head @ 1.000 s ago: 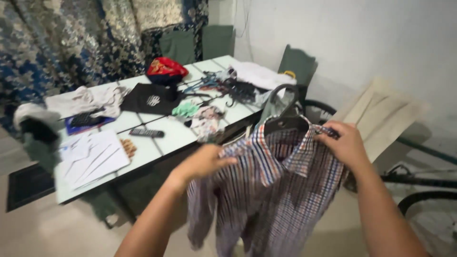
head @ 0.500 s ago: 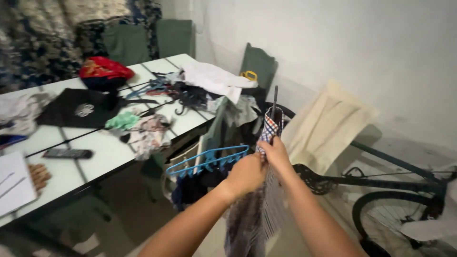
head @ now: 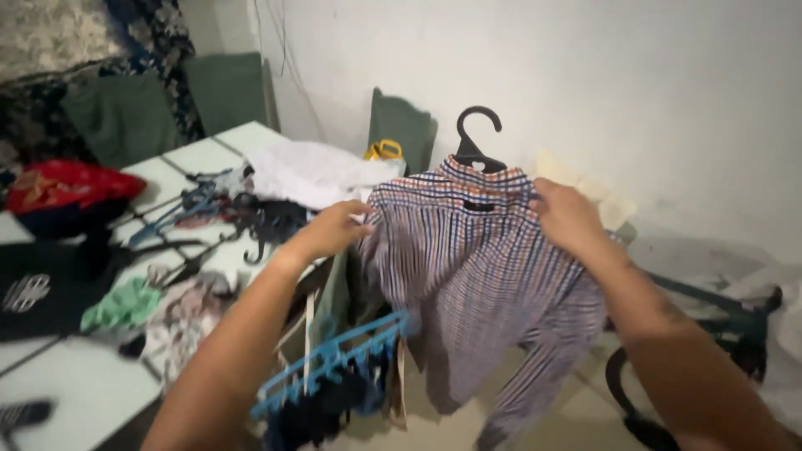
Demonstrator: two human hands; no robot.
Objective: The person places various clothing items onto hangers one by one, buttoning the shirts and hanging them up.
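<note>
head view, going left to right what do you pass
red cloth → green cloth → white cloth → left hand → checked shirt on a black hanger → right hand

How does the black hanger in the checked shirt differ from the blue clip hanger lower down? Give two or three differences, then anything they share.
The black hanger is a single upright hook; the blue clip hanger is a long tilted frame lined with pegs. The black hanger carries the checked shirt, held up by the left hand and right hand; the blue clip hanger is in nobody's grip, with dark items hanging below it. Both look plastic.
</note>
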